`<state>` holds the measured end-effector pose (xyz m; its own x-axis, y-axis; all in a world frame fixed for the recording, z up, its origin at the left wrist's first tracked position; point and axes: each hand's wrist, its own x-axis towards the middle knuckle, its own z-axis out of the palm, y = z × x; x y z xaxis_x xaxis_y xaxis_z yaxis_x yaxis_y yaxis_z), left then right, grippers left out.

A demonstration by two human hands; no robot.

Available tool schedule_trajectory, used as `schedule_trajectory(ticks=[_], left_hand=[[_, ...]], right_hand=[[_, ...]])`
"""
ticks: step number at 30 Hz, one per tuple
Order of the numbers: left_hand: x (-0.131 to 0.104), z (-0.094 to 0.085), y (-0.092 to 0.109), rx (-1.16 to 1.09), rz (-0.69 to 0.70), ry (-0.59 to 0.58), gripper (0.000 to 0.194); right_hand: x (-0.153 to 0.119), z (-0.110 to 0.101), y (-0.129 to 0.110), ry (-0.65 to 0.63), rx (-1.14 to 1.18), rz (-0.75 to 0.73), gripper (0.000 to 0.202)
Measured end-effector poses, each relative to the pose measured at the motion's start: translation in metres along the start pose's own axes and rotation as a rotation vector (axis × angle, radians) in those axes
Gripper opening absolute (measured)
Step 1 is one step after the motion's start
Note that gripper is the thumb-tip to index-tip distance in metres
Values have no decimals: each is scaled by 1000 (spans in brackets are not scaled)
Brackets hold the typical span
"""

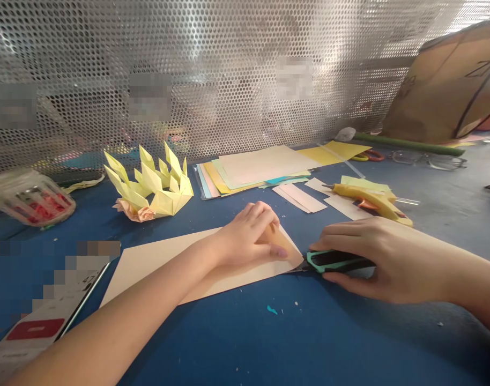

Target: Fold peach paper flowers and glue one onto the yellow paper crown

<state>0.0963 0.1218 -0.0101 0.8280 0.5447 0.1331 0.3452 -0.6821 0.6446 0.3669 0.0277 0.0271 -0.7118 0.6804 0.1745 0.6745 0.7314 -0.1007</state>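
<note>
Head view: we pin the folded cream sheet [197,262] on the blue table [269,332] with our flat left hand [249,236], right hand [369,257] clamped on the teal cutter [335,261] at the sheet's right tip, mid-slice; next, a steady pull along the fold.

Blue surface [237,343] strewn with paper craft supplies.

A folded cream sheet [148,262] lies near the front edge, a green-handled cutter [337,261] touching its right tip. Behind sit a spiky yellow paper model [156,187], a stack of coloured paper [253,169], loose cream strips [305,197], a yellow glue gun [373,199], a plastic basket [34,201] at far left, and small scraps [272,309].
</note>
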Motion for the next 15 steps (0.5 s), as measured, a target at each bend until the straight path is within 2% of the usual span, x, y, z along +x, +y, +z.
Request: schedule_trajectory(ticks=[15], left_hand=[[2, 1, -2, 14, 26, 19, 57]], right_hand=[[0, 2, 0, -3, 24, -9, 24]])
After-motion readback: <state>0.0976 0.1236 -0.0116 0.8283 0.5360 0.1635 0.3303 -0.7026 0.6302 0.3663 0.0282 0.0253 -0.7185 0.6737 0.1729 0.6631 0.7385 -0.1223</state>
